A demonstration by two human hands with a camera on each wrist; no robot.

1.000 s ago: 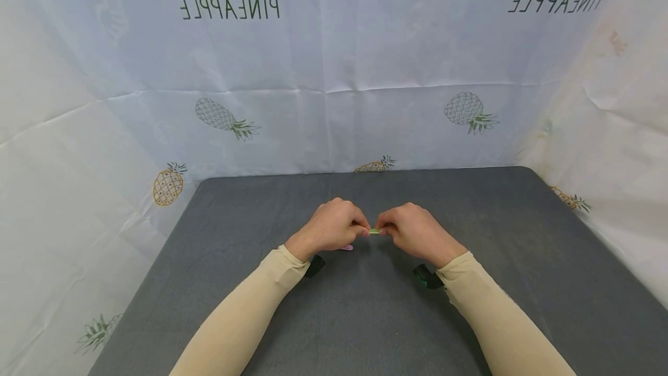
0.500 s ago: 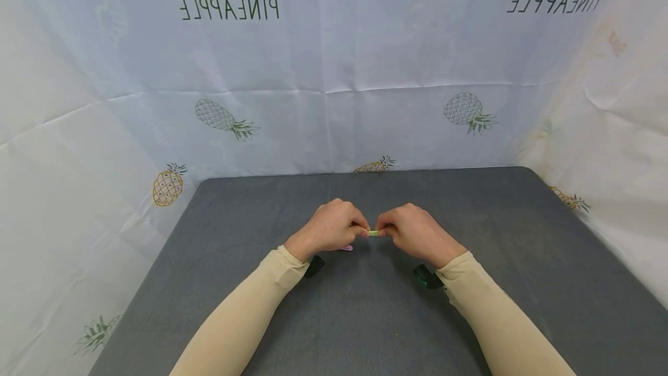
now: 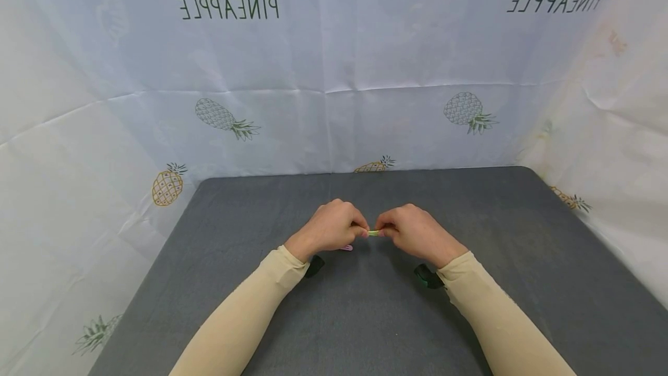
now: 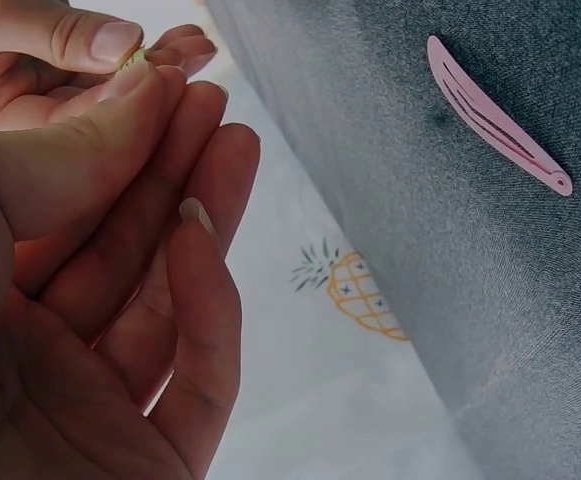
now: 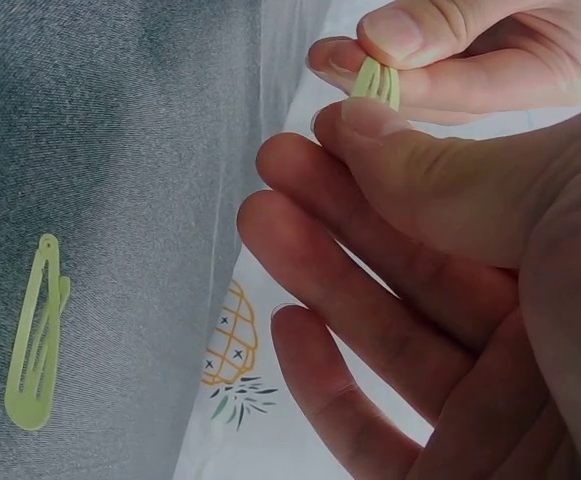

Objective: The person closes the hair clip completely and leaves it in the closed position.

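Note:
Above the middle of the dark table, both hands come together at one small light-green snap hair clip (image 5: pixel 378 82). The left hand (image 3: pixel 334 226) pinches one end between thumb and fingertip. The right hand (image 3: pixel 416 233) pinches the other end the same way, its remaining fingers loosely bent in the right wrist view. Only a short middle stretch of the clip shows between the fingertips. On the table by the left hand lies a pink snap hair clip (image 4: pixel 495 112), lying closed. A second light-green snap clip (image 5: pixel 32 405) lies on the table in the right wrist view, its inner tongue sprung out sideways.
The dark grey table (image 3: pixel 313 329) has rounded far corners. A white curtain (image 3: pixel 334 126) printed with pineapples stands right behind it and along both sides. Dark wrist straps (image 3: pixel 428 277) hang below the beige sleeves (image 3: pixel 501 312).
The green clip between the fingertips has shifted down very slightly and shows its bars a little differently. Both hands otherwise stay in place, and the pink clip has not moved.

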